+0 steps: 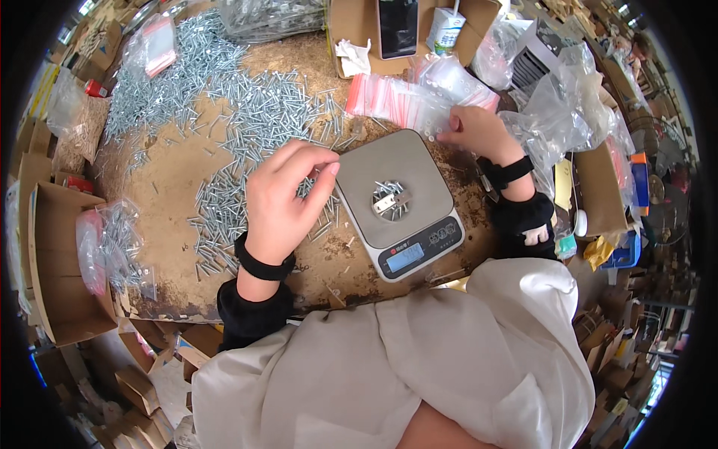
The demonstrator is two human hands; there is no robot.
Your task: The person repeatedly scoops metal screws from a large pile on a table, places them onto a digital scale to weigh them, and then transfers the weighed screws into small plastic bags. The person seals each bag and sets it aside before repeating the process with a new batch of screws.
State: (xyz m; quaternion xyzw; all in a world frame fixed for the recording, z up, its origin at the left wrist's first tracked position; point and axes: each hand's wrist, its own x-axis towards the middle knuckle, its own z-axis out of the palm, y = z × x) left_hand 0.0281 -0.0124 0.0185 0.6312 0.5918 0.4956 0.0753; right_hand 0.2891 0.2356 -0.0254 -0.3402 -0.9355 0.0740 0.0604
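Note:
A digital kitchen scale [355, 178] with a lit display sits before me on the worn table. On its plate stands a small round dish [376, 209] holding several screws [389, 187] and a flat pale metal piece [385, 203]. My left hand [283, 198] hovers by the plate's left edge, thumb and fingertips drawn together; whatever they hold, if anything, cannot be made out. Beyond the scale's far right corner, my right hand [485, 135] has its fingers closed at the edge of clear zip bags [400, 101] with red strips. Loose screws [262, 112] lie beside my left hand.
A big heap of screws [179, 71] covers the far left. An open cardboard box [63, 262] and filled bags [120, 243] stand at the left edge. At the back, a phone [397, 28] and a drink carton [446, 30] rest in a box. Crumpled plastic [557, 112] lies right.

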